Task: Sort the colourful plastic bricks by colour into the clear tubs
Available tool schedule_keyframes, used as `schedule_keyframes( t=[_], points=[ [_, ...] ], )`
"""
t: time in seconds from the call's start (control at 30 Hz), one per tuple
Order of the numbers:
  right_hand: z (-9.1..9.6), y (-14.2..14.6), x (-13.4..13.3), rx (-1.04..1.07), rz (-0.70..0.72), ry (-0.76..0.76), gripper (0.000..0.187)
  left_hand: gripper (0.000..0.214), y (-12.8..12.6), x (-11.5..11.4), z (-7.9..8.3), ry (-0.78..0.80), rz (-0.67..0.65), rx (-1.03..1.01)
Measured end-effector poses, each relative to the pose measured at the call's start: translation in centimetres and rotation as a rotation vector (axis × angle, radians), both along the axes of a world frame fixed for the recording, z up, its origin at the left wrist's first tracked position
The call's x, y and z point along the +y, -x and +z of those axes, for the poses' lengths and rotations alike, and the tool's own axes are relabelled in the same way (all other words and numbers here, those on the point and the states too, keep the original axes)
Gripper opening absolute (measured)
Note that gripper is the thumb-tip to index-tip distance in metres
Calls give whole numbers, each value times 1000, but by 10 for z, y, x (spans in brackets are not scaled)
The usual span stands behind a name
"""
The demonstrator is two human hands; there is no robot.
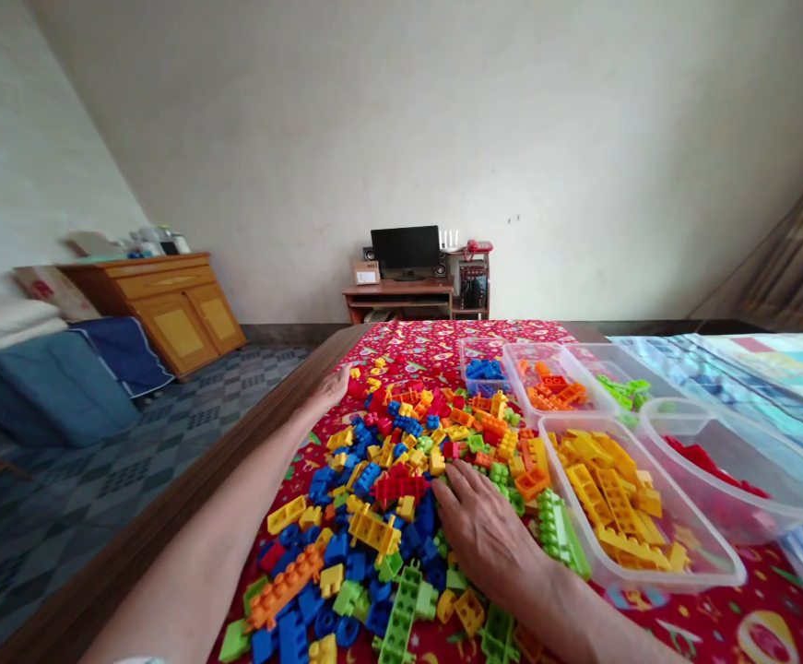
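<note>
Many knobbly plastic blocks (373, 533) crowd our counter (214, 461) between its wooden left edge and smooth clear tubs (709, 553), bare cloth (435, 343) beyond. Our right hand (477, 521) lies over them, our left hand (332, 389) beside that edge; either grip's opening or hold, we cannot tell.

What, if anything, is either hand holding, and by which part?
Cannot be told: the left hand is at a small yellow block, grip unclear; the right hand is over the block pile, palm side hidden.

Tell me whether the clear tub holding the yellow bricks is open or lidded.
Open: the clear tub shows its bare rim with no lid across it, and the yellow bricks inside lie uncovered.
</note>
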State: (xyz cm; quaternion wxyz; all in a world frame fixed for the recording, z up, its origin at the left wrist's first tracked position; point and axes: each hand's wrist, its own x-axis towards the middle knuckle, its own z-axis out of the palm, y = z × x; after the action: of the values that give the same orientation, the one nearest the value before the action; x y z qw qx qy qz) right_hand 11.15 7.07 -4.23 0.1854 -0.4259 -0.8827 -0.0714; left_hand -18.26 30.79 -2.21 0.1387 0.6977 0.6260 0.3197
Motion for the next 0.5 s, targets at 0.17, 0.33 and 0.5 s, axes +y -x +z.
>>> schedule_keyframes(
  t=[0.17, 0.33, 0.5],
  points=[
    [0, 0, -1, -17, -25, -11, 33, 54, -17, 2, -12, 40, -144, -6],
    [0, 0, -2, -33, -18, -13, 36, 63, -43, -23, -8, 144, -429, -226],
    [0, 0, -3, -32, -9, -6, 33, 68, -54, -20, 9, 157, -571, -336]
  ],
)
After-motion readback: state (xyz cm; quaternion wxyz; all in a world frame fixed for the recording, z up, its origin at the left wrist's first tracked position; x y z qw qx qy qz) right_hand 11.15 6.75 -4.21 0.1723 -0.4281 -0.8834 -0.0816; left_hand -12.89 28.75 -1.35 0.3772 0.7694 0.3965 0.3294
